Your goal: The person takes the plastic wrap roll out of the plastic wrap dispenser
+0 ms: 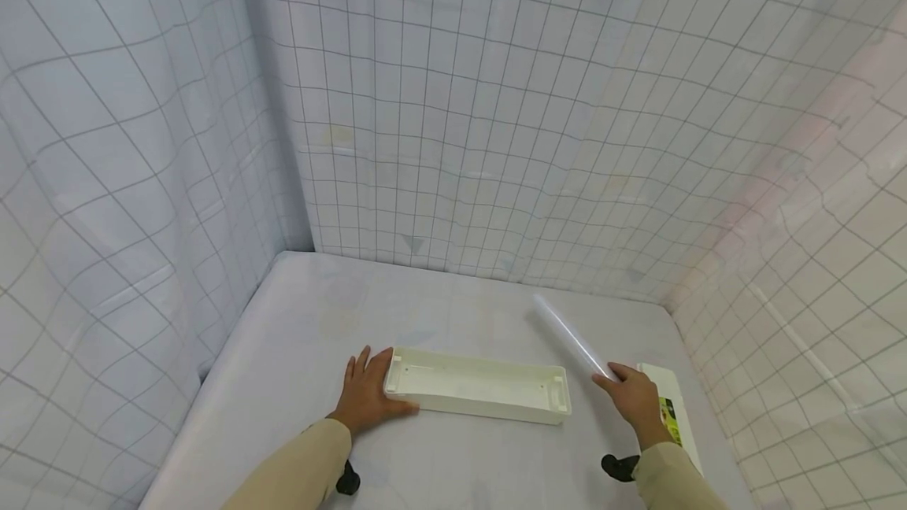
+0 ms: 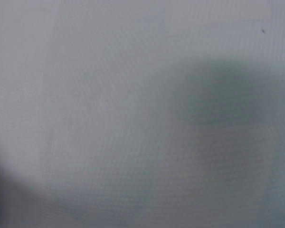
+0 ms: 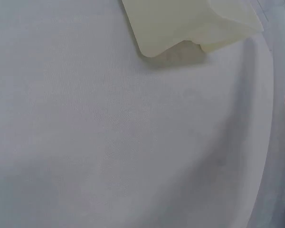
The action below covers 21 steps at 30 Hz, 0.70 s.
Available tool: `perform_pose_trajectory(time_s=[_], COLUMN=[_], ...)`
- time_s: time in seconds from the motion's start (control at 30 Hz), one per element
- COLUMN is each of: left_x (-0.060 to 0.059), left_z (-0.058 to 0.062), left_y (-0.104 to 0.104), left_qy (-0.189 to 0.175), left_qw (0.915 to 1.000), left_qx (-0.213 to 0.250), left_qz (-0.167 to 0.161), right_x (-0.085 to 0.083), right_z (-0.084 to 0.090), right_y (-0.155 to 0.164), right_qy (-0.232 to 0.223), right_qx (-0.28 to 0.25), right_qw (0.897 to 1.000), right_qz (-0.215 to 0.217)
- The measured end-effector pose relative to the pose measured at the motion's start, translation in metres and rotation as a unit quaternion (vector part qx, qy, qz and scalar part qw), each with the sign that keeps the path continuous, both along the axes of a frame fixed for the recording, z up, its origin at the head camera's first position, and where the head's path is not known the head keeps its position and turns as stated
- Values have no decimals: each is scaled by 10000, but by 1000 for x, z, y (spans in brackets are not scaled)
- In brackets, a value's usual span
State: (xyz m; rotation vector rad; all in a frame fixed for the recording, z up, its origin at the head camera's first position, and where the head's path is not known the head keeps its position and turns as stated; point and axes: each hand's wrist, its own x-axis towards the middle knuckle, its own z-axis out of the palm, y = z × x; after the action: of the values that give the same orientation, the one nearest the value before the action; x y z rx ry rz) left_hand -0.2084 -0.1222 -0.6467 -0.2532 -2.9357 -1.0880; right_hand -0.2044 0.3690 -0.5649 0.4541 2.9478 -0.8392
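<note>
One long cream tray [image 1: 476, 389], open side up, lies crosswise on the table [image 1: 319, 313], near its front edge. Left hand [image 1: 366, 398] — fingers spread and flat on the cloth, thumb side touching the tray's left end, holding nothing. Right hand [image 1: 633, 397] — fingers curled round the near end of one pale translucent tube [image 1: 570, 335], whose far end slants away toward the back wall. One white carton with a yellow-green label [image 1: 669, 408] lies just beside that hand, partly under the wrist.

Step judged in hand: steadying the tray while the tube is taken up. The next move would call for turning the tube parallel to the tray and keeping the left hand braced.

Count: trays 1, tubes 1, cartons 1, hands 2. The wrist views show cloth and a tray corner [image 3: 190, 23].
</note>
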Motion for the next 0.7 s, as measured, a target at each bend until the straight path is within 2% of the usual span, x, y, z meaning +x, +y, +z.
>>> perform_pose_trajectory(time_s=[0.13,0.47,0.7], left_x=[0,-1,1], left_z=[-1,-2,2], left_y=[0,2,0], left_qy=[1,30,30], left_qw=[10000,10000,10000], left_qx=[-22,-83,-16], left_qz=[-5,-7,30], right_x=[2,9,11], right_z=[-5,-20,-21], right_y=[4,14,16], right_qy=[112,32,-102], right_qx=[71,13,64], right_qw=[9998,9973,9947], right_qz=[-130,-730,-1018])
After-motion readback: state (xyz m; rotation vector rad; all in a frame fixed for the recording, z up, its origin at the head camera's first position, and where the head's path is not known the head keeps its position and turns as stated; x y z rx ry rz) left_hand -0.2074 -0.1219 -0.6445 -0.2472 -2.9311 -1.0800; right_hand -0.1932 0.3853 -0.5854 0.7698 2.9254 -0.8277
